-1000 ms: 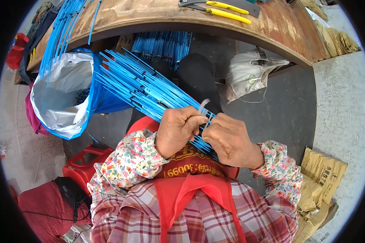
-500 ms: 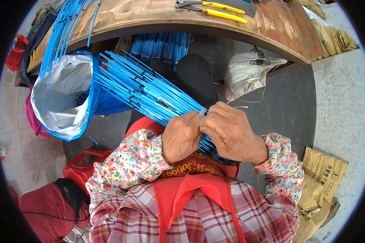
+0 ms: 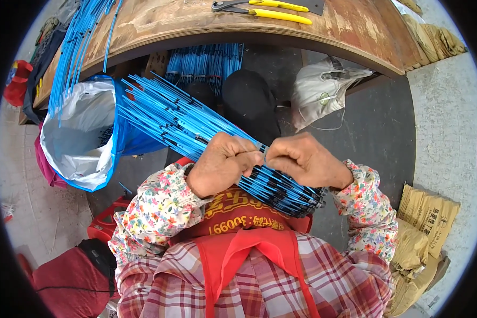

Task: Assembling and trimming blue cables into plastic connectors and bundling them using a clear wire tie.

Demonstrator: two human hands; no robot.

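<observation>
A thick bundle of thin blue cables (image 3: 177, 119) with black bits along it lies slantwise across my lap, its dark-tipped end toward the lower right. Around its middle shows a short pale band (image 3: 261, 148), partly hidden by my fingers. Over the bundle at that band, my left hand (image 3: 220, 160) is closed, thumb pressed to the curled fingers. Just to its right, my right hand (image 3: 305, 160) is also closed in a pinch, the fingertips close to the left hand's. Whatever small thing sits between the fingertips is too hidden to name.
A wooden table (image 3: 350, 32) in front bears yellow-handled pliers (image 3: 278, 16) and loose blue cables (image 3: 77, 53) overhanging its left edge. A blue bag with silvery lining (image 3: 77, 153) stands at left. A white plastic bag (image 3: 320, 95) hangs under the table; brown paper sacks (image 3: 421, 228) lie at right.
My hands have drawn slightly apart, the left one shifting left and up. More of the bundle's dark-tipped end now shows beneath them. The whole view has shifted slightly.
</observation>
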